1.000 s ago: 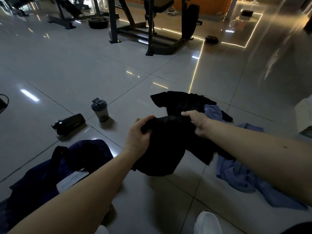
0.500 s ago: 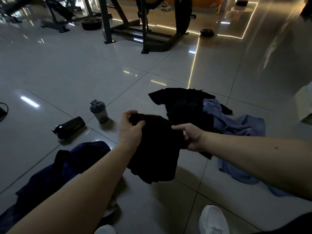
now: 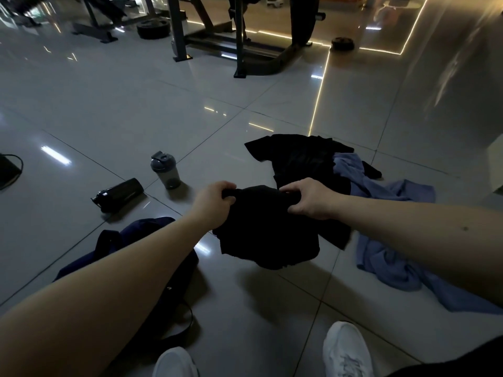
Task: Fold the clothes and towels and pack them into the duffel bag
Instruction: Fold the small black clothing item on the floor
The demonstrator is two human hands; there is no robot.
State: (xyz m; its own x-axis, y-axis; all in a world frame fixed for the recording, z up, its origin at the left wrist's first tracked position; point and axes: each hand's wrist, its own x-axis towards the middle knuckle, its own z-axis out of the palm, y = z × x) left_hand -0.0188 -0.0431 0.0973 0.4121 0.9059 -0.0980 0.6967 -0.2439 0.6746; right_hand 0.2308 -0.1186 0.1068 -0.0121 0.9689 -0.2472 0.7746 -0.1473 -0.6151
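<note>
A navy duffel bag (image 3: pixel 152 240) is seen nearest, on the floor. Above it a black garment (image 3: pixel 266 232) is held up, its top edge pinched by the left hand (image 3: pixel 216 201) and right hand (image 3: pixel 307 198). It is judged soft and light, best gripped at corners. More clothes (image 3: pixel 302 159) lie beyond.

Place: I see a gym, a training hall and not a home.
Machines: a heavy steel frame (image 3: pixel 239 44) with upright posts stands at the far side; a lower bench frame (image 3: pixel 94 34) stands to the left of it.
Weights: one large black weight plate (image 3: pixel 153 29) lies flat on the floor between these frames, and a smaller plate (image 3: pixel 342 43) lies further right.
Floor: big glossy grey tiles (image 3: pixel 114 99), with a thin lit strip (image 3: pixel 318 99) set in the joints — it turns a corner at the far right.
Small things: a shaker bottle (image 3: pixel 165 170) stands upright; a black sport bottle (image 3: pixel 119 194) lies on its side beside it, near a dark blue duffel bag (image 3: pixel 147 227).
</note>
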